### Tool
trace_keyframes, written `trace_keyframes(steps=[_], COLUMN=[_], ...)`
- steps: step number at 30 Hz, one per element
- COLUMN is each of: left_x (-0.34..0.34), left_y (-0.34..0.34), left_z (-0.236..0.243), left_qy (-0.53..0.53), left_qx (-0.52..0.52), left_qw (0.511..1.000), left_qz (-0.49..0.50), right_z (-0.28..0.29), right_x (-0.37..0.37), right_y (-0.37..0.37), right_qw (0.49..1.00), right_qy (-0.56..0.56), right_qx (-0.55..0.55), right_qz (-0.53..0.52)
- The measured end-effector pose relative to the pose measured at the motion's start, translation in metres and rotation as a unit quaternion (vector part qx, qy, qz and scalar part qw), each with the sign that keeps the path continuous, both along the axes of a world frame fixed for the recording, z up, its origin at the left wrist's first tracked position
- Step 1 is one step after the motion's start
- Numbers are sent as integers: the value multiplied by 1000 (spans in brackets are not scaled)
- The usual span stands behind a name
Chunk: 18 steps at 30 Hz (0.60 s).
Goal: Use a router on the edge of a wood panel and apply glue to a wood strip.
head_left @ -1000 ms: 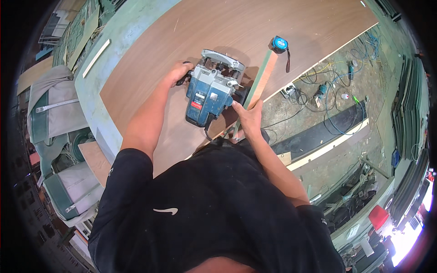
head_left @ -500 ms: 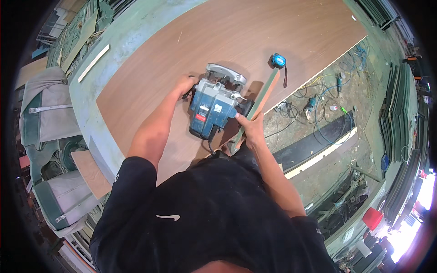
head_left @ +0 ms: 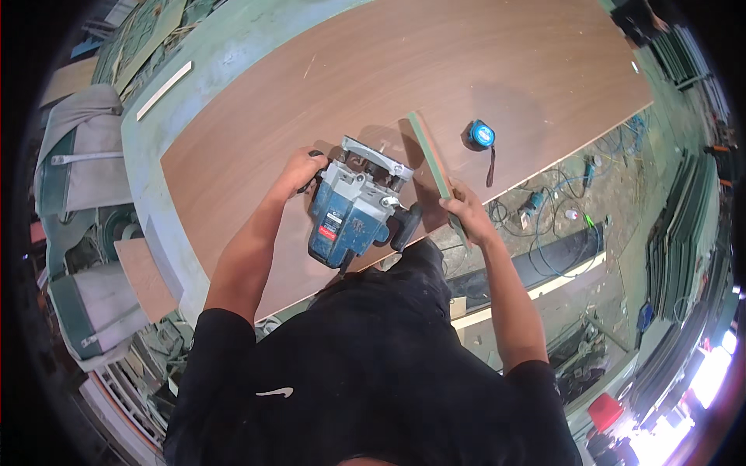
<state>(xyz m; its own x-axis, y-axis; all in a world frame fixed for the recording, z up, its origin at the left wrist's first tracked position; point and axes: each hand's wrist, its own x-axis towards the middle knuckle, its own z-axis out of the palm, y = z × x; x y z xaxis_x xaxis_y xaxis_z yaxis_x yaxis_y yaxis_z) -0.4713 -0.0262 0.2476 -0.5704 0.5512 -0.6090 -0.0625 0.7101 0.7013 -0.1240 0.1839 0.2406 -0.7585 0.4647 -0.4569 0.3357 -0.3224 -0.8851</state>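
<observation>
At your left hand [head_left: 300, 170], clamped: blue-and-silver metal router [head_left: 340, 216], base not yet flat | right hand [head_left: 469, 213], clamped: slim green-and-tan wooden strip [head_left: 429, 154]

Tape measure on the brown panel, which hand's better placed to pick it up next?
Probably the right hand: it is nearer the tape measure, though it would have to release the green-faced strip. The left hand grips the plunge router, farther away.

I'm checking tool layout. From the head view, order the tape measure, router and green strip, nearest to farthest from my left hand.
1. Router: gripped by your left hand.
2. Green strip: rightward, in your right hand.
3. Tape measure: farther right, past the strip.
</observation>
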Motion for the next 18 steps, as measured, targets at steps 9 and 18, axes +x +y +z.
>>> trace_keyframes(steps=[9,18], left_x=[7,9], left_y=[6,8], left_z=[23,22], left_qy=[39,40], left_qx=[-13,-51], left_qw=[999,998], left_qz=[6,23], right_z=[-3,14], right_x=[-51,-63], right_y=[52,71], right_qw=[977,944], right_qy=[-56,-53], right_qx=[-50,7], right_qz=[199,325])
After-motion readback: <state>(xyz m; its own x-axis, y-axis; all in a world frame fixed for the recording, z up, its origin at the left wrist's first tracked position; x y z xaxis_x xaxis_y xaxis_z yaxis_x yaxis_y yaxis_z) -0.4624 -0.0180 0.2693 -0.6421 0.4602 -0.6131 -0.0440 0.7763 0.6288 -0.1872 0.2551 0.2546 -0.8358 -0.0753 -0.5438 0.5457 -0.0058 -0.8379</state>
